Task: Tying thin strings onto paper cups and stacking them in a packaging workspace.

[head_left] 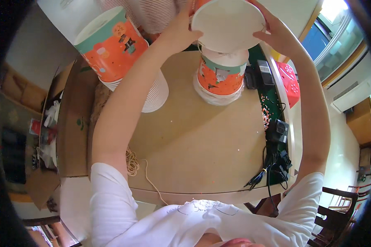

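At the far side of the table, my left hand (pixel 181 31) and my right hand (pixel 277 32) grip a round white paper bucket (pixel 228 26) from both sides. Its pale circular face is turned toward me, and a bit of orange shows behind it. The thumbs press at its edge, while most other fingers are hidden. Right below it, an orange and green printed paper bucket (pixel 220 76) stands with clear plastic film (pixel 218 98) around its lower end. The held bucket overlaps its top; I cannot tell whether they touch.
Left of my hands, a tall stack of printed buckets (pixel 111 45) leans, with more white buckets (pixel 156 96) nested below. Other stacks (pixel 152 14) stand behind. Along the right edge lie black adapters (pixel 264 73), cables (pixel 259 177), small beads (pixel 266 113) and a red plastic basket (pixel 287 82). Twine (pixel 132 162) lies front left.
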Tool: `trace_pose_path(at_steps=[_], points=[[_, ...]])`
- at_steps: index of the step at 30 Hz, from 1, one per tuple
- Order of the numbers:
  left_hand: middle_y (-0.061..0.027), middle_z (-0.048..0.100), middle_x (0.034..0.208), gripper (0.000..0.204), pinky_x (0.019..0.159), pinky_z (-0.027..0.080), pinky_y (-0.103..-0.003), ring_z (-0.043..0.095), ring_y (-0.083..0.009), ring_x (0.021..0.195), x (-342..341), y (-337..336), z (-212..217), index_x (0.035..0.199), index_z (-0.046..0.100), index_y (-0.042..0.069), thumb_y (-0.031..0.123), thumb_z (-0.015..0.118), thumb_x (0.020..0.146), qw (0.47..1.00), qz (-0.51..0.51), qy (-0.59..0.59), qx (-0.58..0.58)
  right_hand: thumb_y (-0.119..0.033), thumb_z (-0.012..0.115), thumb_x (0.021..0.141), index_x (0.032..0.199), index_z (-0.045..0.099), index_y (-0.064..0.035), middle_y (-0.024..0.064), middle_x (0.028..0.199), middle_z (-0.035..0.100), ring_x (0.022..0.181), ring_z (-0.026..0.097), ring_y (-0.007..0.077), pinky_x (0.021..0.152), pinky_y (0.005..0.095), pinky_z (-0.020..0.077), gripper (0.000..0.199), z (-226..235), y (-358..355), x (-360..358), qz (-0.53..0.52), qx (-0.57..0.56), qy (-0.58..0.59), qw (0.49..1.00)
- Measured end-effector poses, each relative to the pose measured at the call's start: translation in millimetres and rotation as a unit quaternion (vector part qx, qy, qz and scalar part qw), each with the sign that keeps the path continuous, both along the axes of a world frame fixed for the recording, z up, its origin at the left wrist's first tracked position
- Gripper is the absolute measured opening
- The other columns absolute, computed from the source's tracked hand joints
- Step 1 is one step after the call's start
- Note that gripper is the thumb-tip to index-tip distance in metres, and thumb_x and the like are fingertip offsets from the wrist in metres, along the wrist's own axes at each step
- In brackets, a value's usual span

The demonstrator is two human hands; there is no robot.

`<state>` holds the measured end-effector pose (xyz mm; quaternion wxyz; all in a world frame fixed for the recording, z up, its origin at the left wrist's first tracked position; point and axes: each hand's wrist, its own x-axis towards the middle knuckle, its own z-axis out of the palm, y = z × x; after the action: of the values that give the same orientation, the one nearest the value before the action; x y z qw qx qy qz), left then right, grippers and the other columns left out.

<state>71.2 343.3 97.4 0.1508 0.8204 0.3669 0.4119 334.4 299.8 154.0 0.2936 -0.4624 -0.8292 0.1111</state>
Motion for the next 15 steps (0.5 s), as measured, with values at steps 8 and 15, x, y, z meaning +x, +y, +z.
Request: trace_pose_path(at_steps=[8, 15], points=[[-0.0204, 0.038, 0.14, 0.089, 0.098, 0.046, -0.04, 0.044, -0.032, 0.126, 7, 2, 3, 0.146, 0.014, 0.004, -0.004, 0.065, 0.074, 0.992, -0.091, -0.013, -0.091, 0.007, 0.055, 0.08, 0.149, 0.012, -0.0196, 0.0129, 0.144, 0.038, 0.126, 0.043, 0.024, 0.102, 0.0356, 0.0404, 0.086, 0, -18, 13, -0.008, -0.059, 0.032, 0.998], [-0.0262, 0.046, 0.128, 0.088, 0.097, 0.042, -0.042, 0.049, -0.0373, 0.117, 25, 18, 11, 0.147, 0.004, 0.007, 0.003, 0.061, 0.08, 0.992, 0.009, 0.07, 0.107, 0.002, 0.058, 0.08, 0.149, 0.01, -0.0197, 0.0141, 0.145, 0.036, 0.123, 0.046, 0.0227, 0.102, 0.0382, 0.0403, 0.087, -38, 45, 42, 0.447, 0.19, 0.239, 0.841]])
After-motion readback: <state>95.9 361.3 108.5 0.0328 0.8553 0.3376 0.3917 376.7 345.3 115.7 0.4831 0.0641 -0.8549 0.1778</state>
